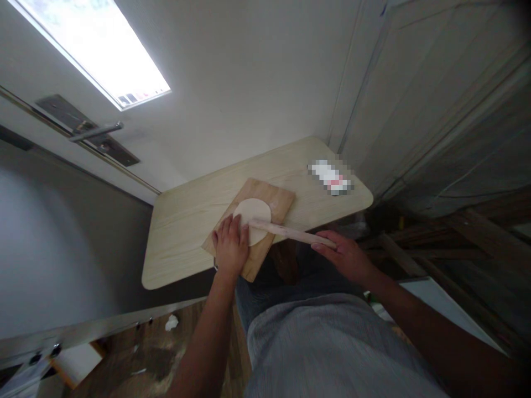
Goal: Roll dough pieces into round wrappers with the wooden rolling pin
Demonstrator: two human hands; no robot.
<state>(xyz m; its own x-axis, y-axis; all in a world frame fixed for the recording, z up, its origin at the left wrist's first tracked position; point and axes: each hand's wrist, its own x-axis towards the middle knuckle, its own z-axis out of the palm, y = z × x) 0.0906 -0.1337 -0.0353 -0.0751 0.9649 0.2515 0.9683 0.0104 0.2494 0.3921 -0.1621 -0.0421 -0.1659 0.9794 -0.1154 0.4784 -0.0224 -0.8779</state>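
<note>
A flat round of dough [258,209] lies on a wooden cutting board [280,198], set at an angle on a pale tabletop. My left hand [231,243] rests palm down over the board's left part, its fingers spread and the nearest ones touching the dough's left edge. Its thumb is hard to make out. In my right hand [346,255] is the near end of a thin wooden rolling pin [292,233], fingers closed around it. The pin's far end lies over the middle of the dough, close to my left fingers.
The narrow table [178,237] stands against a white door with a metal handle [97,132]. A blurred white and pink item [329,177] lies at the table's right end. Crumpled white paper [171,322] is on the floor, and wooden beams [415,254] are at right.
</note>
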